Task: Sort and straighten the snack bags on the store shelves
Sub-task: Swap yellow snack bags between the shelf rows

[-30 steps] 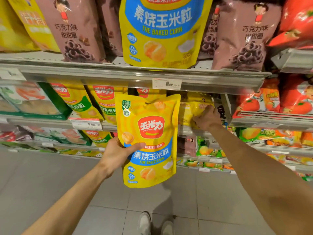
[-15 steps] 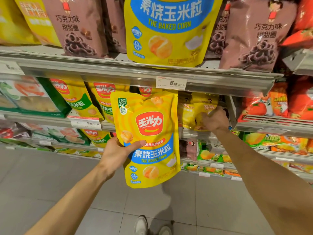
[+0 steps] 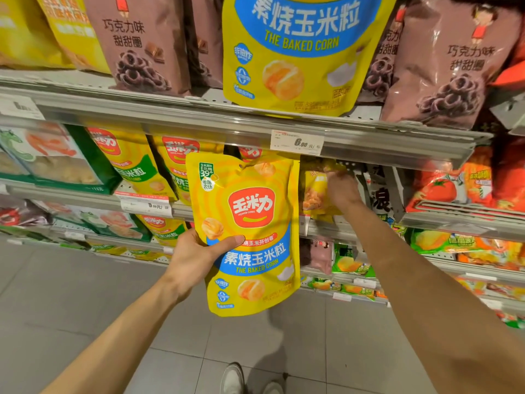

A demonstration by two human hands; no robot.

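Observation:
My left hand (image 3: 196, 257) grips a yellow baked corn bag with a blue band (image 3: 252, 220), upright in front of the middle shelf. My right hand (image 3: 339, 186) reaches under the upper shelf rail and rests its closed fingers on small yellow snack bags (image 3: 314, 191) at the back of the middle shelf. A larger bag of the same baked corn (image 3: 295, 52) stands on the top shelf between brown chocolate ring bags (image 3: 142, 44). More yellow corn bags with green bands (image 3: 133, 163) lean on the middle shelf to the left.
The metal shelf rail with a price tag (image 3: 295, 142) juts out just above my right hand. Red tomato snack bags (image 3: 454, 183) fill the shelves on the right. Green boxed snacks (image 3: 54, 160) stand at the left. Grey tiled floor (image 3: 85, 294) and my shoes (image 3: 233, 378) lie below.
My right hand has pushed deeper and higher into the middle shelf among the small yellow bags. The bag in my left hand stays roughly where it was.

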